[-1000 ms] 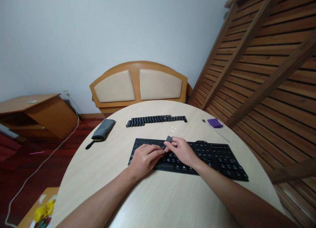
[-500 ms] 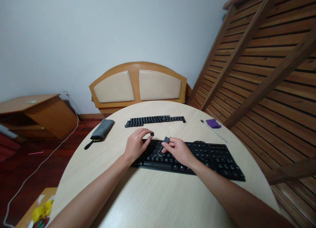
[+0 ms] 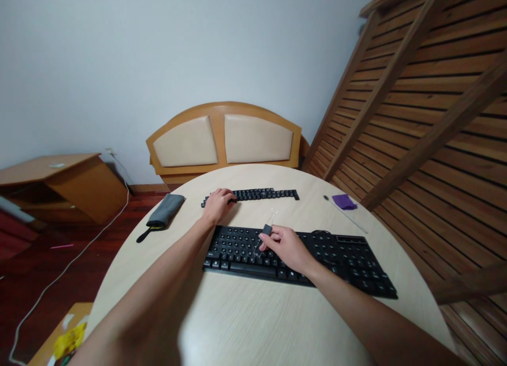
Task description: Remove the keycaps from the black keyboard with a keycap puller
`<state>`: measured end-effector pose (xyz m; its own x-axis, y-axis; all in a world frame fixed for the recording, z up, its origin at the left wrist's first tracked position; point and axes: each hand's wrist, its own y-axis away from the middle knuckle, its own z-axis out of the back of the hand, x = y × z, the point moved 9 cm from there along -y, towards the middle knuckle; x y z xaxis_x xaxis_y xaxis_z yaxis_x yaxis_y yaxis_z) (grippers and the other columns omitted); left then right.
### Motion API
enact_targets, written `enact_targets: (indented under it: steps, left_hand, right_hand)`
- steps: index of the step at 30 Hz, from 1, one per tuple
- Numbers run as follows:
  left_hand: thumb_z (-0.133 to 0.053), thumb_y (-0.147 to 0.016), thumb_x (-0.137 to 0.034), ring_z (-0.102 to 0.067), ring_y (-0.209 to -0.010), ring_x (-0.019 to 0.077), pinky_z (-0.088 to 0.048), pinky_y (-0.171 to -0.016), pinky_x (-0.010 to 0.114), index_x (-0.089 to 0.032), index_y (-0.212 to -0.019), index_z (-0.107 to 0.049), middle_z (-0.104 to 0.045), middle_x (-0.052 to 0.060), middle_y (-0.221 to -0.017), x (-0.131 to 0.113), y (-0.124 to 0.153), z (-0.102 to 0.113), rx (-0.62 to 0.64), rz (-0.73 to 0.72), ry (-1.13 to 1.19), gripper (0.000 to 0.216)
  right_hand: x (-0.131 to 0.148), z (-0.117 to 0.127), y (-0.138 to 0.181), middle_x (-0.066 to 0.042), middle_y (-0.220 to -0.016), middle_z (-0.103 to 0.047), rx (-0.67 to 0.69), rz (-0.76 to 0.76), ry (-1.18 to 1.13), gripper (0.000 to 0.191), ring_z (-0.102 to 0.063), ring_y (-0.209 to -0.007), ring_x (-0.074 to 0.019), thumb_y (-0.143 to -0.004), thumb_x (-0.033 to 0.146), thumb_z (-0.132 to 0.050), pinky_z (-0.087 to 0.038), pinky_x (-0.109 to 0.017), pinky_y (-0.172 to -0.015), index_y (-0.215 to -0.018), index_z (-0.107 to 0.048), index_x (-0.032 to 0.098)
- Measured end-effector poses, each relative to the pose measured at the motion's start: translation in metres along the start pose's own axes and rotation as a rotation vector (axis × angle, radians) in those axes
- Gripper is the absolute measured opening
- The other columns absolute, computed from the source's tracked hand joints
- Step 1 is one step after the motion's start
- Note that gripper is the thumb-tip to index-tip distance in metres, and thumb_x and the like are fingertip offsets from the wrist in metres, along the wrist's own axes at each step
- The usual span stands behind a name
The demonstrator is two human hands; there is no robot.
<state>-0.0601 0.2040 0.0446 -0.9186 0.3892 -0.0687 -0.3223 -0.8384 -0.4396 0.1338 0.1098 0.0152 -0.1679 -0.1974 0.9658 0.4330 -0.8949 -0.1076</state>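
A black keyboard (image 3: 237, 254) lies across the table, many of its keycaps off on the left and middle. My right hand (image 3: 288, 245) is closed around a keycap puller (image 3: 267, 230) with a dark handle, its thin wire loops pointing away from me, above the keyboard. Beyond the keyboard, loose black keycaps (image 3: 265, 194) are laid out in rows. At the left part of these rows is my left hand (image 3: 219, 203), fingers bent down and pinched on a keycap (image 3: 233, 200) that is mostly hidden by them.
On the round table (image 3: 253, 316), a grey pouch (image 3: 166, 210) lies at the left. To the right are a thin brush (image 3: 346, 215) and a folded purple cloth (image 3: 344, 202). A wooden headboard (image 3: 221, 139) stands behind; a slatted wooden frame (image 3: 412, 118) leans at right.
My left hand has moved away from the keyboard, forward and slightly left, carrying the keycap to the laid-out rows. My right hand has kept the puller over the keyboard.
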Motion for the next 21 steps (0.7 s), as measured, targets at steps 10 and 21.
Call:
enact_targets:
  steps: [10,21]
  left_hand:
    - [-0.065,-0.083,-0.022,-0.055,-0.113,0.0303,-0.045,-0.097,0.046,-0.024,-0.100,-0.074,-0.064,0.008,-0.122,0.013,0.001,-0.016,0.023,0.057,-0.043,0.019]
    - [-0.063,-0.086,-0.025,-0.054,-0.115,0.0312,-0.044,-0.099,0.046,-0.024,-0.102,-0.074,-0.064,0.009,-0.124,0.012,0.004,-0.017,0.010,0.091,-0.039,0.020]
  right_hand:
    - [-0.004,0.000,0.000,-0.008,-0.075,-0.075,0.001,-0.017,-0.001,0.038,-0.072,-0.073,-0.0215,-0.087,0.053,-0.061,-0.054,-0.032,-0.072,-0.080,-0.064,0.016]
    - [-0.003,0.000,0.000,-0.008,-0.075,-0.075,0.000,-0.017,0.001,0.034,-0.073,-0.073,-0.0210,-0.088,0.049,-0.060,-0.054,-0.031,-0.072,-0.081,-0.064,0.016]
